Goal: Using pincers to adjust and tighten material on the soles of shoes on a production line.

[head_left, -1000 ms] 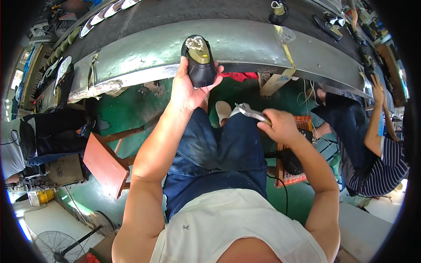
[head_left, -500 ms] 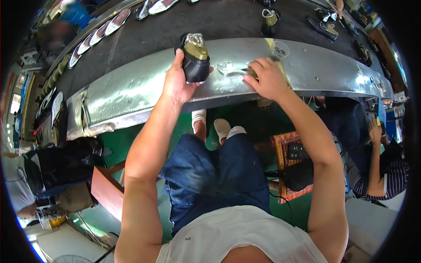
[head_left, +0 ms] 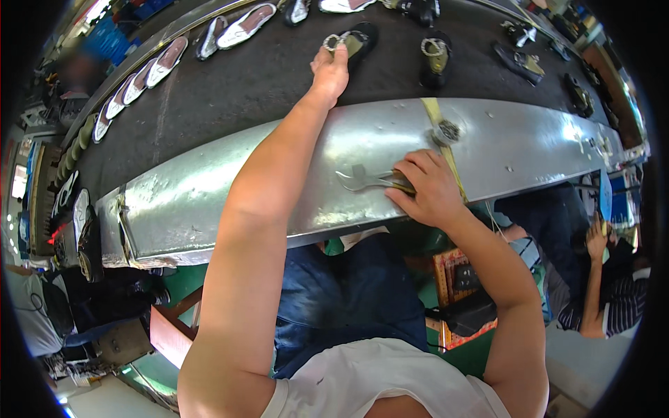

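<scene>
At the far side, my left hand (head_left: 330,72) reaches out over the dark belt and holds a black shoe (head_left: 361,40) by the end with the beaded ornament. The shoe is on or just above the belt; I cannot tell which. My right hand (head_left: 430,189) rests on the metal ledge (head_left: 272,167) with its fingers curled round the handles of lasting pincers (head_left: 362,181). The curved metal jaws of the pincers point left and lie close to the ledge. Just beyond this hand is a small clear cup (head_left: 447,132) of tiny dark pieces.
Another black shoe with an ornament (head_left: 435,58) stands on the belt to the right, with several more beyond. Shoes with white linings (head_left: 247,26) line the far left. A yellow strip (head_left: 453,164) crosses the ledge. Another person's hand (head_left: 596,238) shows at the right.
My left hand has carried the black shoe from above the ledge, away and to the right, to the belt. My right hand stays on the pincers. The whole view has shifted.
</scene>
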